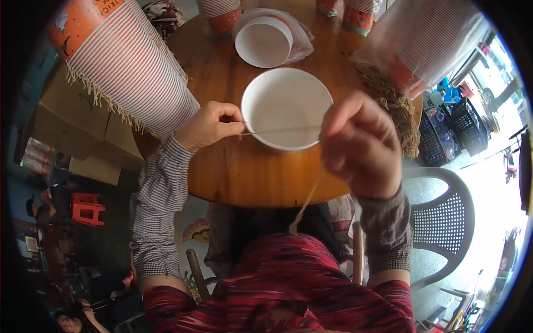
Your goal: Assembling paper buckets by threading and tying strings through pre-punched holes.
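A white paper bucket point(257, 100) stands on the round wooden table point(233, 175), its open mouth facing up. My left hand point(214, 123) is at the bucket's left rim, thumb and forefinger pinching the end of a thin tan string point(286, 131). The string stretches across the near part of the bucket's mouth to my right hand point(363, 145) at the right rim. Motion blurs the right hand, but its bent fingers have the string between them. From there a loose length of string runs down toward my lap.
A tall stack of printed paper buckets point(133, 64) leans at the left, over cartons point(75, 111). Another bucket point(264, 41) lies in plastic beyond. At the right are a plastic-wrapped stack point(433, 47), bundled strings point(405, 119), black crates point(452, 130) and a grey chair point(444, 219).
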The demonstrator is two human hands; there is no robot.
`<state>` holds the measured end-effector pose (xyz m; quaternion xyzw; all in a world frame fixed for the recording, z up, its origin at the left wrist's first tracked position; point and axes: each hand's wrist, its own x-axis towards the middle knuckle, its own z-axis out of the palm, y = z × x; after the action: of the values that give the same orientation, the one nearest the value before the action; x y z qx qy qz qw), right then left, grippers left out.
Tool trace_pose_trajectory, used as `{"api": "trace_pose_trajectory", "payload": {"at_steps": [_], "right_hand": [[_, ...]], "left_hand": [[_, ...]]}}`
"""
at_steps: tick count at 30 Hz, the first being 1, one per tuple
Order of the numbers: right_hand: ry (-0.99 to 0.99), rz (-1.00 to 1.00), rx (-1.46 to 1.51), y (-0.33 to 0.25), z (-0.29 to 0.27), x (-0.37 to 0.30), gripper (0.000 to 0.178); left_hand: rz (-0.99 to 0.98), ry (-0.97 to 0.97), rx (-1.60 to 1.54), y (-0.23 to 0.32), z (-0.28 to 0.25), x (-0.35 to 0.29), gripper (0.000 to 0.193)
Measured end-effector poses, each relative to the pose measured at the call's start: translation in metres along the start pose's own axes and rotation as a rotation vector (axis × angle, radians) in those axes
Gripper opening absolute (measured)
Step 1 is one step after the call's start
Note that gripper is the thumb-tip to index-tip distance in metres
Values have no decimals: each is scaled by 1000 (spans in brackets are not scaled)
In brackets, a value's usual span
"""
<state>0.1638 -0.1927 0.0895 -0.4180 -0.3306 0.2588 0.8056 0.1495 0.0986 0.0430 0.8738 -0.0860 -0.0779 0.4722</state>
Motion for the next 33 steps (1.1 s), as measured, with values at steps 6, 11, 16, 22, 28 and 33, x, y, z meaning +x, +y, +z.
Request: {"api": "trace_pose_trajectory", "payload": {"at_steps": [6,11,16,22,28,33], "right_hand": [[27,-32,323,13,-43,4,15],[203,-65,299,48,-45,-3,12],[171,-79,336,56,-33,-11,12],[92,-54,398,54,-19,-21,13],[148,-73,382,57,-22,-41,13],[219,67,217,72,-22,-80,11]], "left_hand": [[124,203,777,-6,-37,-8,13],[503,728,515,41,12,-19,12],[438,506,-35,62,95,-41,21],[276,324,-424,72,128,-51,33],[148,255,-563,82,142,-61,20],[163,385,-64,85,157,-88,10]]}}
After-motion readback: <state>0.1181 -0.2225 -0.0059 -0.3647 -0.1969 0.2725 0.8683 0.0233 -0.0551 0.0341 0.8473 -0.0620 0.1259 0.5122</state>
